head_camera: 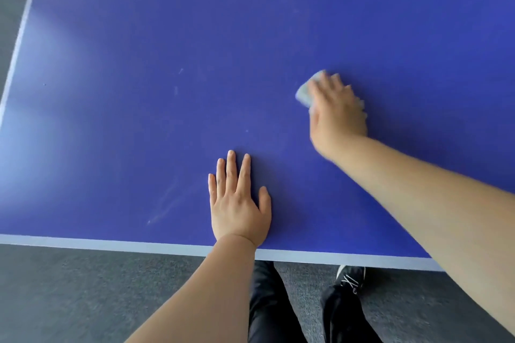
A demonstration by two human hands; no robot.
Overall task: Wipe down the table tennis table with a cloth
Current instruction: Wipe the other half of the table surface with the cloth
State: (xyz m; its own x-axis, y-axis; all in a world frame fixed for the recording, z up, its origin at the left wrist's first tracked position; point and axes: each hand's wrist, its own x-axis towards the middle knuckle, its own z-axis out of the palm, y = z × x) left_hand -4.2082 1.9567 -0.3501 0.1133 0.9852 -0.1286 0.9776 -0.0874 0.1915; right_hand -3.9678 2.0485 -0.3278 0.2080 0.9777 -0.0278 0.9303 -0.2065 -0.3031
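Observation:
The blue table tennis table (133,69) fills most of the view, with white lines along its near and left edges. My right hand (335,115) lies on a light grey cloth (305,89) and presses it onto the table right of centre; the hand is blurred and covers most of the cloth. My left hand (238,200) rests flat on the table near the front edge, fingers straight and spread, holding nothing.
Faint pale scuff marks (163,206) show on the blue surface left of my left hand and further back. Grey carpet (83,292) lies below the table's near edge, where dark trousers and a black shoe (349,278) stand.

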